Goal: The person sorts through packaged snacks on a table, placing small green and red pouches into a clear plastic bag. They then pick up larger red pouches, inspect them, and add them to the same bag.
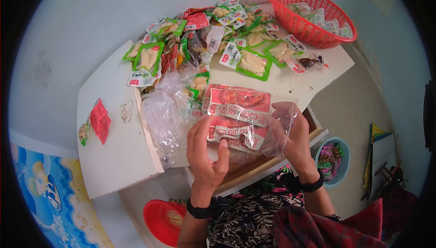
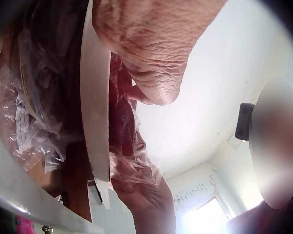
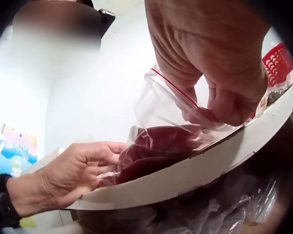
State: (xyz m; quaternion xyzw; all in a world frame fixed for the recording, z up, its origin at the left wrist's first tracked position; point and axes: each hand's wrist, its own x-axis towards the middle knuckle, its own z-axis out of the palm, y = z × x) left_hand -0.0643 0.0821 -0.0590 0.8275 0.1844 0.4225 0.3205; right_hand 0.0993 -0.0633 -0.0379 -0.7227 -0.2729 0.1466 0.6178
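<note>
A clear zip bag (image 3: 158, 109) with a red strip at its mouth lies at the table's front edge. Inside it are red-and-white printed food packets (image 1: 238, 100), seen through the plastic. My left hand (image 1: 205, 152) holds the bag's left side, fingers along the edge and thumb on the lower front. At the other end, my right hand (image 1: 295, 139) pinches the plastic by the bag's mouth, fingers curled. From the right wrist, the left hand (image 3: 73, 170) shows at the bag's far corner.
A heap of sealed food packets (image 1: 152, 59) covers the table's back. Empty clear bags (image 1: 165, 111) lie left of my hands. A red basket (image 1: 309, 34) with packets stands back right. Below are an open drawer (image 1: 254, 168), a blue basin (image 1: 338, 175) and a red basin (image 1: 156, 218).
</note>
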